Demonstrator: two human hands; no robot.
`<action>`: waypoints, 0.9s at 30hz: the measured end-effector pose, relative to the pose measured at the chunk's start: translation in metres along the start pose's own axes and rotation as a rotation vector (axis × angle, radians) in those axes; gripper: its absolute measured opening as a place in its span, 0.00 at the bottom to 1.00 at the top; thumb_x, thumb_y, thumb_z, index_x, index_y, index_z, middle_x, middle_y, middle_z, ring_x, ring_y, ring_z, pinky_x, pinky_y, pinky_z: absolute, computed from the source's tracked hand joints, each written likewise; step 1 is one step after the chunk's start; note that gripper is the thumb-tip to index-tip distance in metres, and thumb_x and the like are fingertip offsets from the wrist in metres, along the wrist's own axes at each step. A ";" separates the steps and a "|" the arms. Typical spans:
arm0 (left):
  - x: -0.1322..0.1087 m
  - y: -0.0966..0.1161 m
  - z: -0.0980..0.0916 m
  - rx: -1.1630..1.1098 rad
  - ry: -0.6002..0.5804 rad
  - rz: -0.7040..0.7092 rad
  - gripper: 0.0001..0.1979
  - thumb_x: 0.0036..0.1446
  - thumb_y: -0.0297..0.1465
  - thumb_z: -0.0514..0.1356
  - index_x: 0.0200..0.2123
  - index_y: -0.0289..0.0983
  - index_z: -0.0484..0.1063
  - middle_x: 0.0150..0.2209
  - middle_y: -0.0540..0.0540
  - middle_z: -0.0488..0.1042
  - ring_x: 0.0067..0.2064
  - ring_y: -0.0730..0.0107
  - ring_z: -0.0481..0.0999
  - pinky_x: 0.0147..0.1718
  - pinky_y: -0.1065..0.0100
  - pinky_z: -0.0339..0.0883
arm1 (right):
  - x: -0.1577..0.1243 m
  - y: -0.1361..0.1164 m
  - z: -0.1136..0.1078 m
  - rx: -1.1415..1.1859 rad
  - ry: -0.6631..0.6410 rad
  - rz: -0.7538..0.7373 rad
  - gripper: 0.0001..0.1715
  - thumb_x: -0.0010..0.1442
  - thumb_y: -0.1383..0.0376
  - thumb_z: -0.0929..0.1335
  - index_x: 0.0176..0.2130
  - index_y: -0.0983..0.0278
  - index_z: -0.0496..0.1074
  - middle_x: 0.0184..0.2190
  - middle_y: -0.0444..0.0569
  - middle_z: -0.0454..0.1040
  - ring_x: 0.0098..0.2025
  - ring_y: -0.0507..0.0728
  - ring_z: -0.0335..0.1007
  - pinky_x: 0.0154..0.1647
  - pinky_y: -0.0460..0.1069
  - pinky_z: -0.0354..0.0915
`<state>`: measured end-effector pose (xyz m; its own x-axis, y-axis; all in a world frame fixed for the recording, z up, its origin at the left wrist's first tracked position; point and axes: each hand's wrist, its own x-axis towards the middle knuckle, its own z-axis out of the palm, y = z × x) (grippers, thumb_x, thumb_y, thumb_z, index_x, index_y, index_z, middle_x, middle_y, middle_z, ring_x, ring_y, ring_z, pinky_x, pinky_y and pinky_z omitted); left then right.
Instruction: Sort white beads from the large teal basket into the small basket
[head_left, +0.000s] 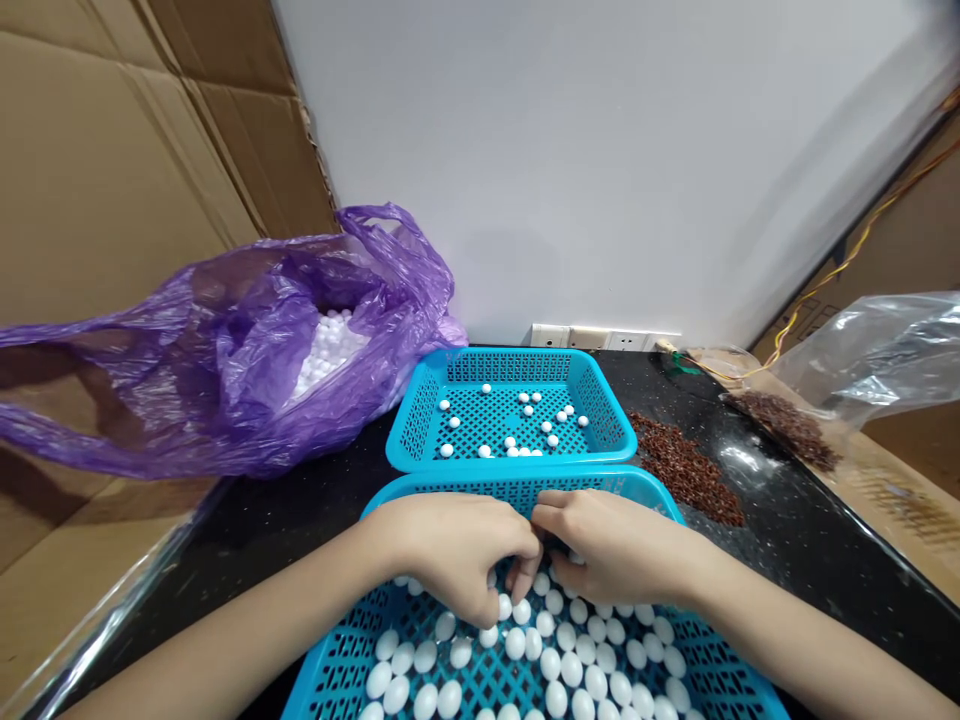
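left hand curled, fingertips down among white beads | right hand curled, touching left, grip contents hidden, cannot tell | beads fill near blue basket, under and just before both hands | far basket few beads | purple bag left | black tabletop

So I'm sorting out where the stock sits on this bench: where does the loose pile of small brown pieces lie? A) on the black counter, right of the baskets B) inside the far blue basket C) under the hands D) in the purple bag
A: the brown pieces lie heaped on the bare black counter just right of the far blue basket, which holds only white beads.
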<state>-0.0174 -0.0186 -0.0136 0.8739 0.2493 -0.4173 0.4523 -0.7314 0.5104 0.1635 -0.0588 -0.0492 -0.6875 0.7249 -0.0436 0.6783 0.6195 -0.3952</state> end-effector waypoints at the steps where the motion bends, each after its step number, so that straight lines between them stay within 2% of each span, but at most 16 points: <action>1: 0.000 -0.001 0.000 0.012 -0.011 -0.006 0.12 0.40 0.23 0.60 0.32 0.39 0.73 0.27 0.53 0.72 0.26 0.72 0.70 0.22 0.74 0.60 | 0.000 -0.001 -0.001 0.011 -0.010 0.003 0.07 0.53 0.72 0.62 0.34 0.68 0.69 0.32 0.49 0.71 0.28 0.51 0.64 0.25 0.45 0.53; 5: -0.001 -0.003 0.001 0.086 -0.016 -0.058 0.14 0.40 0.24 0.59 0.34 0.39 0.73 0.34 0.49 0.73 0.33 0.66 0.72 0.26 0.72 0.62 | 0.000 -0.006 -0.004 0.024 -0.050 0.014 0.08 0.52 0.68 0.65 0.35 0.68 0.69 0.34 0.51 0.70 0.29 0.52 0.65 0.25 0.45 0.55; 7: -0.001 -0.004 0.002 0.116 -0.001 -0.103 0.14 0.39 0.24 0.59 0.34 0.39 0.72 0.35 0.49 0.73 0.35 0.64 0.73 0.28 0.71 0.63 | 0.000 -0.007 -0.003 0.012 -0.050 0.025 0.08 0.53 0.69 0.64 0.35 0.69 0.70 0.34 0.51 0.70 0.29 0.52 0.65 0.25 0.46 0.56; 12: 0.000 -0.005 0.007 0.179 0.076 -0.179 0.13 0.39 0.25 0.60 0.33 0.39 0.73 0.32 0.49 0.74 0.32 0.64 0.73 0.23 0.71 0.60 | 0.001 -0.002 0.001 0.052 -0.037 0.034 0.11 0.55 0.75 0.61 0.35 0.68 0.70 0.35 0.51 0.71 0.31 0.52 0.67 0.29 0.46 0.59; 19: 0.006 -0.014 0.014 0.144 0.145 -0.104 0.07 0.42 0.27 0.58 0.29 0.38 0.73 0.30 0.49 0.75 0.30 0.66 0.73 0.22 0.72 0.61 | 0.002 0.002 0.002 0.102 -0.040 0.029 0.11 0.56 0.74 0.61 0.34 0.67 0.72 0.35 0.50 0.73 0.33 0.54 0.69 0.31 0.46 0.61; 27: 0.007 -0.014 0.014 0.157 0.159 -0.047 0.07 0.43 0.25 0.59 0.28 0.37 0.75 0.31 0.47 0.77 0.31 0.66 0.74 0.24 0.71 0.63 | 0.000 0.003 0.007 0.168 -0.025 0.040 0.17 0.48 0.76 0.61 0.35 0.65 0.73 0.35 0.50 0.74 0.34 0.54 0.69 0.32 0.45 0.62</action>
<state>-0.0195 -0.0155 -0.0338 0.8752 0.3733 -0.3078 0.4709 -0.8034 0.3645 0.1634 -0.0588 -0.0570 -0.6686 0.7388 -0.0845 0.6538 0.5298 -0.5402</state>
